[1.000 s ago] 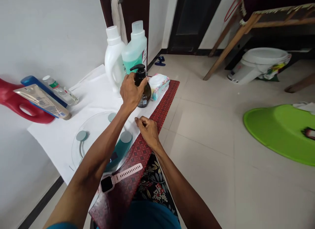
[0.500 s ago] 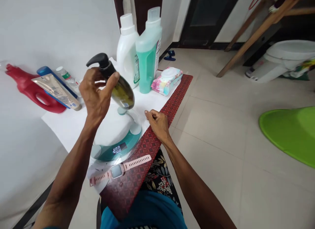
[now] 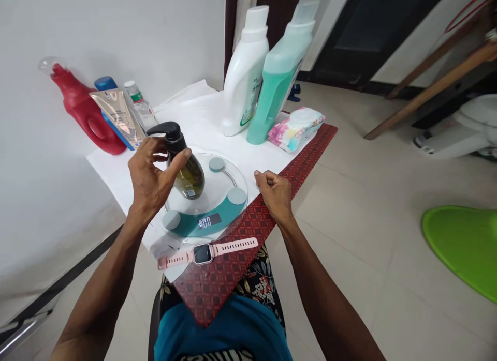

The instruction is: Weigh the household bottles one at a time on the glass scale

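My left hand [image 3: 153,172] grips a dark green pump bottle [image 3: 190,177] by its upper part, just under the black pump head. The bottle stands nearly upright at the round glass scale [image 3: 207,193]; whether its base touches the glass I cannot tell. The scale's display reads 0.0. My right hand [image 3: 276,193] is curled closed beside the scale, over the red patterned table edge, with nothing showing in it. A pink-strapped smartwatch [image 3: 202,253] lies stretched out in front of the scale.
Behind stand a white jug [image 3: 244,76] and a bottle of green liquid [image 3: 274,92], beside a wipes pack [image 3: 298,127]. At the left are a red bottle [image 3: 87,113], a beige tube [image 3: 118,115] and a small clear bottle [image 3: 142,106]. A green chair seat [image 3: 462,242] is at the right.
My left hand has lowered the pump bottle toward the scale and turned it more upright. The camera view has shifted; my right hand stays curled near the table edge.
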`<state>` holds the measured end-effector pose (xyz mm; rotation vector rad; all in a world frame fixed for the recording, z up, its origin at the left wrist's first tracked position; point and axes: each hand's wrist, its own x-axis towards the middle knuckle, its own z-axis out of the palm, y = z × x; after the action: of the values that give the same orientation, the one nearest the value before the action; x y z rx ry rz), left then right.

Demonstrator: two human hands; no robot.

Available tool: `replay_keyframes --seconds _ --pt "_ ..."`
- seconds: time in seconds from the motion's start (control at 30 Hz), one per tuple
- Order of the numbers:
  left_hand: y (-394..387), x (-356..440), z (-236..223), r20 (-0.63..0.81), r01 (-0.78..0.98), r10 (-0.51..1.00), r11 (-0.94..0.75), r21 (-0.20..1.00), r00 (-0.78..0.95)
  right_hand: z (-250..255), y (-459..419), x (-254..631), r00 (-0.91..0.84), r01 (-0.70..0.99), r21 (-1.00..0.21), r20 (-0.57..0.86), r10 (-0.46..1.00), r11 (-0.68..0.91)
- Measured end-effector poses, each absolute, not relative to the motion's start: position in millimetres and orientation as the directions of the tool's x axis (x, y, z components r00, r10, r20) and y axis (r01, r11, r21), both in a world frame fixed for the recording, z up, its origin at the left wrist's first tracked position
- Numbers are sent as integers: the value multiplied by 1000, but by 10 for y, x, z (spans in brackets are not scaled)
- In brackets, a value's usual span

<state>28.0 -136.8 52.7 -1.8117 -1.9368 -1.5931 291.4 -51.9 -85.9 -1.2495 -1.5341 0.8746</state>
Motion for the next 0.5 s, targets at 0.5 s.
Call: replay_keyframes --seconds 0.5 --pt "-1802 55 247 554 648 738 -211 732 -385 -881 -525 2931 -38 271 -938 214 976 216"
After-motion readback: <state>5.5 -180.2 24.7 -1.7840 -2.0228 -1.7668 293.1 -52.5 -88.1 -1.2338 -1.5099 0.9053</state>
